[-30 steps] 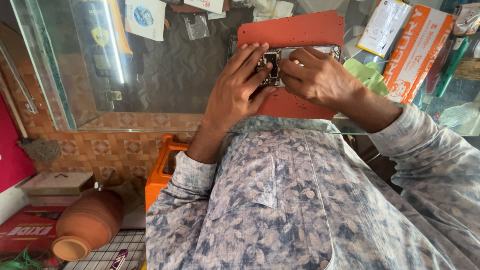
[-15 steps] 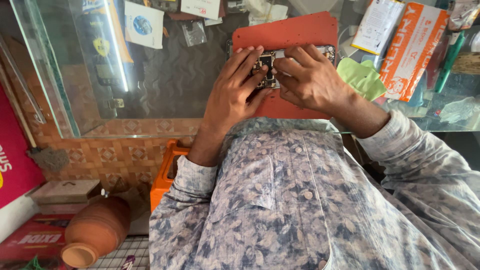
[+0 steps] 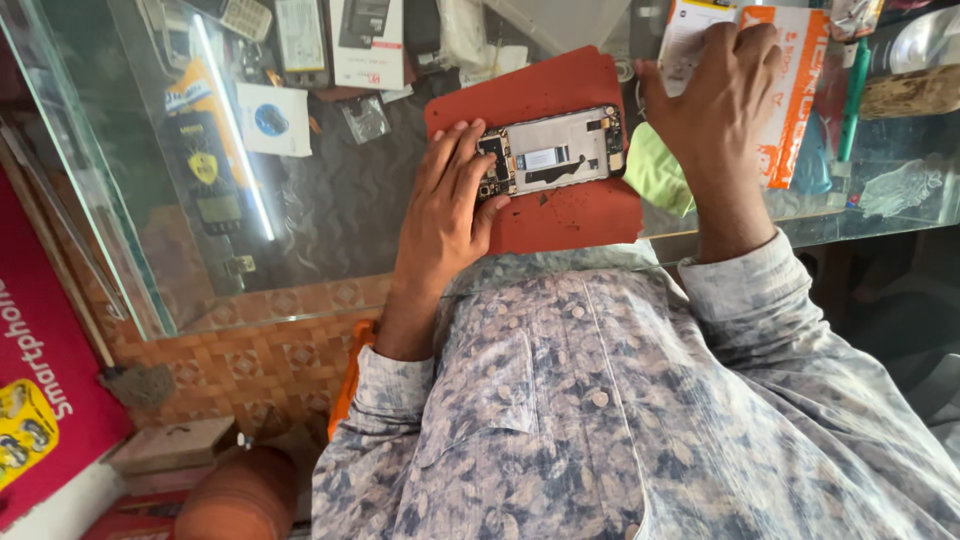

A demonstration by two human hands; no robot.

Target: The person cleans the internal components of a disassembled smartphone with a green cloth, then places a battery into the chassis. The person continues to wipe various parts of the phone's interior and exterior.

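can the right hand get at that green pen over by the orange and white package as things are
Probably yes. The right hand rests on the orange and white package, and the green pen lies just beyond it on the glass counter, with nothing visibly lying over it.

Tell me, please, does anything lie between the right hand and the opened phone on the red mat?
Nothing visible does. The right hand rests on an orange and white packet; only bare red mat separates it from the opened phone, which the left hand touches.
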